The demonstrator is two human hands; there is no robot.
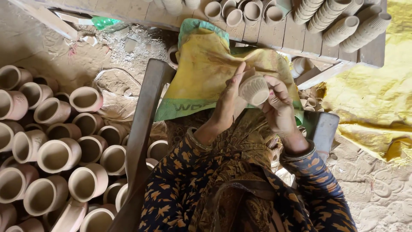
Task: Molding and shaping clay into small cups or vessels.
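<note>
Both my hands hold a small pale clay cup point(254, 89) above my lap. My left hand point(229, 99) presses its palm and thumb against the cup's left side. Fingers of my right hand point(278, 105) curl around the cup's right side and base. The cup is tilted, with its ribbed outer wall facing up. Under my hands a yellow and green sack cloth point(201, 68) lies spread over my knees. Patterned dark sleeves and bangles cover my wrists.
Several unfired clay pots point(58, 152) lie piled on the ground at left. A metal bar point(143, 124) runs diagonally beside them. Stacked cups point(339, 19) rest on a wooden board point(300, 38) at the top. A yellow sheet point(377, 99) lies at right.
</note>
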